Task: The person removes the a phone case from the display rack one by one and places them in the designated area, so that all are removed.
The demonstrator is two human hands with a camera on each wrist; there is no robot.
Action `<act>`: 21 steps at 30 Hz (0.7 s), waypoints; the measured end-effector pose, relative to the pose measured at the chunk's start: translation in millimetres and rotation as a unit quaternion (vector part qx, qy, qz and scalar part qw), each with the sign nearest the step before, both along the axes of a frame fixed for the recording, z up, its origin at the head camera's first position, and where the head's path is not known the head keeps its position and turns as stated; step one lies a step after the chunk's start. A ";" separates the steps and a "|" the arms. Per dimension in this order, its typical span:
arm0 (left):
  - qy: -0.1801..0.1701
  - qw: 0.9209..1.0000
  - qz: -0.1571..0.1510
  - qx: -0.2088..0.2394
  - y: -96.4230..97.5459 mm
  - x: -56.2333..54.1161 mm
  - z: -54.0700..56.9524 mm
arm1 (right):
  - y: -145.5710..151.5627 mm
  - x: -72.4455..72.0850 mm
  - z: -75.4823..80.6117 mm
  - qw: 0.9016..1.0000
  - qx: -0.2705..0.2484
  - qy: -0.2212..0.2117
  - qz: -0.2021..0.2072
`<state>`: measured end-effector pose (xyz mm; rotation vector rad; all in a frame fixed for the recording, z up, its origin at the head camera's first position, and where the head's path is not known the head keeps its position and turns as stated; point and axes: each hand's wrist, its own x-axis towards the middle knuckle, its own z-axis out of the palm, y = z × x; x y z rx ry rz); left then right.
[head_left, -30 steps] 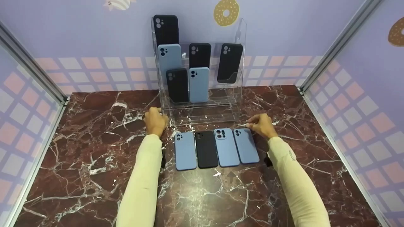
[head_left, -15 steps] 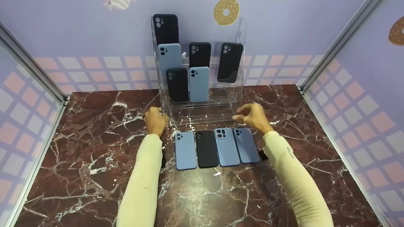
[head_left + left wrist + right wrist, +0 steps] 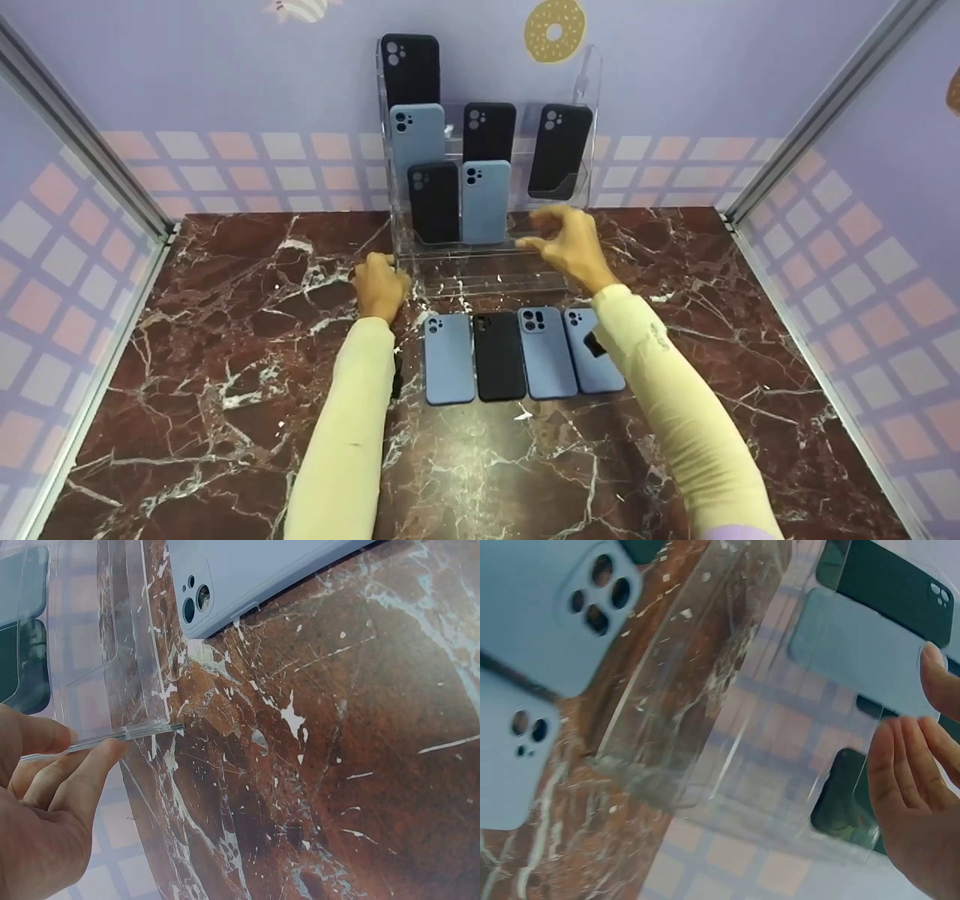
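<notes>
A clear acrylic stand (image 3: 495,283) holds several phone cases in tiers. My left hand (image 3: 380,289) pinches its left side panel; in the left wrist view the thumb and fingers (image 3: 82,784) grip the thin edge. Raised in front of the stand's lower right, my right hand (image 3: 568,246) has thumb and fingers spread apart, holding nothing. Nearest to it are the light blue phone case (image 3: 486,206) in the bottom tier and a black phone case (image 3: 559,150) higher up. Beside the light blue one stands another black phone case (image 3: 433,206).
In front of the stand, a row of phone cases lies on the marbled table (image 3: 247,337): a blue one (image 3: 450,360), a black one (image 3: 500,356), and two more blue ones, the rightmost (image 3: 600,375) partly behind my right sleeve. Patterned panels surround the table.
My right hand has moved up and left from beside the rightmost lying case to the stand, its fingers spreading wider. My left hand stays on the panel. The head view has shifted slightly.
</notes>
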<state>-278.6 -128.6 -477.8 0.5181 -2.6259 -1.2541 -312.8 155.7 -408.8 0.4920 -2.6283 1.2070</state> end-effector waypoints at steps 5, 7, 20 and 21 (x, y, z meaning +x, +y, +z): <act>-0.001 1.000 0.002 -0.001 0.6 -0.3 0.0 | -19.7 -9.6 9.9 1.000 0.021 0.008 -0.020; -0.002 1.000 0.004 -0.002 0.7 -0.5 -0.8 | -26.2 -14.9 12.3 0.999 0.029 0.023 -0.022; 0.001 1.000 0.005 -0.014 0.8 -0.5 -1.7 | -41.5 -39.2 15.3 0.988 0.132 0.060 0.051; 0.000 1.000 0.005 -0.015 0.6 -0.4 -1.8 | -42.3 -40.3 15.3 0.988 0.134 0.061 0.055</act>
